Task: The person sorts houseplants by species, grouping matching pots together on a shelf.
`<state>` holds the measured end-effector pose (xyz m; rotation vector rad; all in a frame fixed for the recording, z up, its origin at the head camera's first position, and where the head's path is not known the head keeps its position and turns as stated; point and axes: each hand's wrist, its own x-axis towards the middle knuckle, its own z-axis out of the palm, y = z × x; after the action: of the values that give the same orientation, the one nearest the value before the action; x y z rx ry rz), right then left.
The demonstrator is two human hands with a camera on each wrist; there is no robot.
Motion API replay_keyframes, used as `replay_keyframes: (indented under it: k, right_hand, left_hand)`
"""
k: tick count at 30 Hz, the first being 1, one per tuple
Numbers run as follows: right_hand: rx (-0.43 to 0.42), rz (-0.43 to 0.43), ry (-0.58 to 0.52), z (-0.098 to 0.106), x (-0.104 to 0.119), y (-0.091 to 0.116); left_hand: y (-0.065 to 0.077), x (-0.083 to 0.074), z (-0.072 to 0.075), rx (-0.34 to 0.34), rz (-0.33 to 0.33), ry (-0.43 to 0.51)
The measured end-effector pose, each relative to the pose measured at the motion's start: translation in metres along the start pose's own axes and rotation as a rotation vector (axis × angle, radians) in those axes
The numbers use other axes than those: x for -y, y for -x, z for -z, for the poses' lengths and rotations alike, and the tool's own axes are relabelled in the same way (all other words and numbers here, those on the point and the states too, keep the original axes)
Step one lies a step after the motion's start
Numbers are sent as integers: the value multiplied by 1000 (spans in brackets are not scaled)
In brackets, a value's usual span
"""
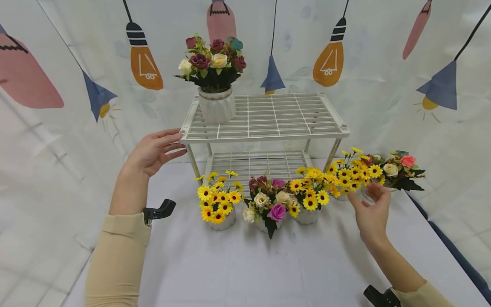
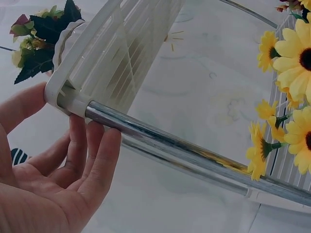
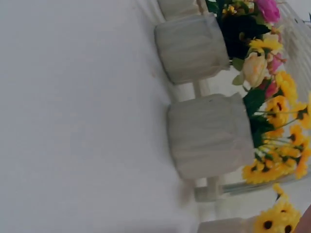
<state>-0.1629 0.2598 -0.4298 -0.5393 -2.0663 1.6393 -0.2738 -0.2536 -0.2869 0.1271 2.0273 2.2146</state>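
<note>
Head view: left hand (image 1: 155, 151) holds rack (image 1: 268, 137) corner; sunflowers (image 1: 347, 174) beyond right hand (image 1: 373, 213), fingers parted.

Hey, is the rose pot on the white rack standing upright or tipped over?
Upright: the pot sits base-down on the white rack, its roses above the rim.

The rack (image 1: 264, 137) is showing smooth, plastic-looking white rails, while its post (image 2: 165, 141) is gleaming like polished metal. The pot (image 3: 211, 138) is looking matt and lightly fluted. Yellow flowers (image 2: 291, 60) are resembling cloth. The backdrop (image 1: 368, 85) is creasing with a faint sheen; the sleeve (image 1: 119, 256) is appearing as matt cloth.
</note>
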Motion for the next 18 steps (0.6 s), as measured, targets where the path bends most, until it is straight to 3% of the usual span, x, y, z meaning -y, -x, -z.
replay_keyframes:
  k: [8,18]
  right_hand:
    - [-24,-160,-68,-11,-31,-13]
    - [-29,-122,-90,-30,-54,-29]
  left_hand:
    - [-1,1,0,-12,-8,-10]
    - [-2,1,0,-41,-1,-61]
